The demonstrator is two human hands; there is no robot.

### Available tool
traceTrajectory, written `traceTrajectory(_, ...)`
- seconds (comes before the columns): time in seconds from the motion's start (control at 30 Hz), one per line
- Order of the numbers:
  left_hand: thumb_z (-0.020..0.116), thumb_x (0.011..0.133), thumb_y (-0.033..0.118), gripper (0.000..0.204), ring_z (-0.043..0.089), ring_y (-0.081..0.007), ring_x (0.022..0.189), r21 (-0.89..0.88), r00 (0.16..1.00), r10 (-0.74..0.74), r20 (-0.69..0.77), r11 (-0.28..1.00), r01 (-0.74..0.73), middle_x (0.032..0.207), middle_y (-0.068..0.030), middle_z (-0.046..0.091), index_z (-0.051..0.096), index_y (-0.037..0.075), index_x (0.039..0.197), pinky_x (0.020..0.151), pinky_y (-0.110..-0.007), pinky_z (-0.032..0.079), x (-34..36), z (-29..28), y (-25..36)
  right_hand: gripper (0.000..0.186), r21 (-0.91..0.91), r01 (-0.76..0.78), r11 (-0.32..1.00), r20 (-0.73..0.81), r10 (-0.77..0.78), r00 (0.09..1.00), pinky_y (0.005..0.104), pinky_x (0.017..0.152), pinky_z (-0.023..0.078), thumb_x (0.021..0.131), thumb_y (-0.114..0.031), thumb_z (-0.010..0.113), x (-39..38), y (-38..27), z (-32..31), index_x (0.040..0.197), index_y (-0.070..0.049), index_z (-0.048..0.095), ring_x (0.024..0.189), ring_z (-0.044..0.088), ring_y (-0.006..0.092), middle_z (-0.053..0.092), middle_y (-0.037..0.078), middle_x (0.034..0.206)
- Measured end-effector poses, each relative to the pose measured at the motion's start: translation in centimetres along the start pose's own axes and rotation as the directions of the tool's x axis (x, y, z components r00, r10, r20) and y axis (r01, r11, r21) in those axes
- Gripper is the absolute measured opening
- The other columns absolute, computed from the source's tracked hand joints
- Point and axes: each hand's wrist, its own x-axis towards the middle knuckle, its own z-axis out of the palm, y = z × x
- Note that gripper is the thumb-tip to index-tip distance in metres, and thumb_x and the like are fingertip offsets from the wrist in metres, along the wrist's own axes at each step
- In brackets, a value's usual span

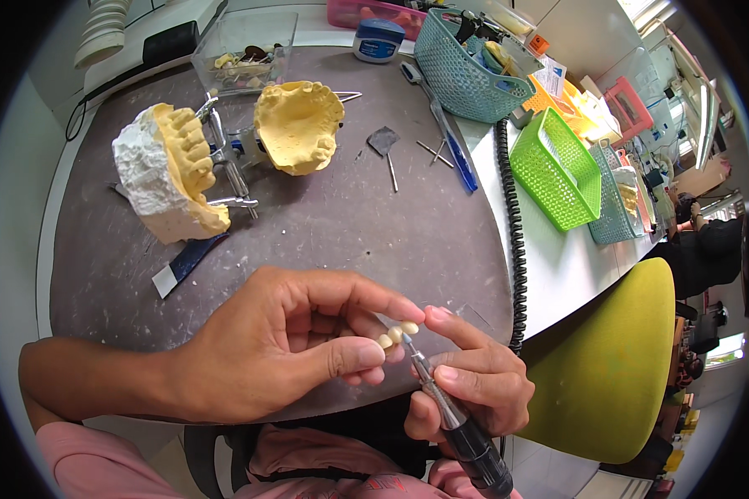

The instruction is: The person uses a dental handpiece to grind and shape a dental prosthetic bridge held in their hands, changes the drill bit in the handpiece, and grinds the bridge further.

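Between the thumb and fingers of my left hand (308, 337) is a short dental bridge (385, 340) of several joined cream-coloured teeth. My right hand (478, 370) is closed around a rotary handpiece (466, 441) with a metal nose and black body. Its small pale tip touches or nearly touches the bridge. A fingertip of the right hand meets the left index finger beside the teeth. Farther off, a yellow and white plaster dental model (162, 170) stands on a metal articulator (229, 158), and a second yellow plaster cast (300, 129) lies at its right.
On the grey mat (341, 224) lie a square black abrasive disc on a shank (383, 141), thin metal burs (435, 153), a blue toothbrush (449, 133) and a dark blue strip (187, 262). Behind are a clear box (245, 54), a blue jar (378, 41) and baskets (558, 170). A green chair (607, 366) stands right.
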Motion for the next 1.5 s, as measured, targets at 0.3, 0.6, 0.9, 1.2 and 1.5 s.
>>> traceTrajectory(0.3, 0.065, 0.09, 0.002, 0.034, 0.062, -0.0106, 0.093, 0.049, 1.0, 0.017, -0.008, 0.999, -0.017, 0.105, -0.0078, 0.063, 0.059, -0.002, 0.124, 0.085, -0.025, 0.053, 0.0, 0.1, -0.1, 0.033, 0.016, 0.007, 1.0, -0.009, -0.006, 1.0, 0.0448, 0.087, 0.057, 0.083, -0.017, 0.076, 0.0, -0.2, -0.2, 0.101, -0.001, 0.054, 0.093, 0.068, 0.0368, 0.062, 0.012, 0.079)
traceTrajectory(0.6, 0.066, 0.088, 0.0, 0.036, 0.06, -0.0095, 0.094, 0.05, 1.0, 0.021, -0.005, 0.999, -0.021, 0.105, -0.0069, 0.062, 0.06, -0.002, 0.124, 0.087, -0.025, 0.051, 0.0, -0.1, -0.3, 0.031, -0.008, 0.003, 1.0, 0.035, -0.002, 0.999, 0.047, 0.088, 0.057, 0.084, -0.018, 0.076, 0.3, 0.0, -0.3, 0.099, -0.001, 0.055, 0.091, 0.069, 0.0335, 0.062, 0.012, 0.077)
traceTrajectory(0.9, 0.067, 0.087, -0.001, 0.036, 0.057, -0.0077, 0.091, 0.02, 1.0, -0.002, -0.03, 1.0, 0.002, 0.102, -0.0055, 0.061, 0.062, -0.001, 0.122, 0.084, -0.023, 0.048, 0.0, 0.1, 0.0, 0.027, 0.027, -0.114, 0.993, 0.003, 0.114, 0.993, 0.0473, 0.086, 0.057, 0.079, -0.014, 0.08, 0.5, -0.6, 0.0, 0.096, -0.006, 0.061, 0.1, 0.068, 0.0374, 0.07, 0.01, 0.078)
traceTrajectory(1.2, 0.069, 0.086, -0.001, 0.037, 0.056, -0.0071, 0.091, 0.036, 0.999, 0.005, -0.041, 0.999, -0.004, 0.101, -0.0042, 0.061, 0.062, 0.0, 0.122, 0.083, -0.022, 0.047, -0.1, 0.1, -0.2, 0.033, -0.026, 0.034, 0.999, 0.095, -0.031, 0.995, 0.0452, 0.086, 0.058, 0.084, -0.021, 0.077, 0.4, 0.1, -0.3, 0.1, -0.002, 0.056, 0.089, 0.07, 0.0335, 0.064, 0.01, 0.073)
traceTrajectory(1.5, 0.069, 0.085, 0.0, 0.037, 0.055, -0.0069, 0.089, 0.04, 0.999, 0.023, -0.036, 0.999, -0.022, 0.102, -0.0043, 0.061, 0.063, -0.001, 0.122, 0.083, -0.022, 0.046, 0.0, 0.2, -0.1, 0.032, -0.021, 0.039, 0.999, 0.084, -0.037, 0.996, 0.0464, 0.087, 0.057, 0.084, -0.02, 0.076, 0.4, 0.2, -0.3, 0.1, -0.001, 0.055, 0.087, 0.071, 0.0301, 0.064, 0.01, 0.072)
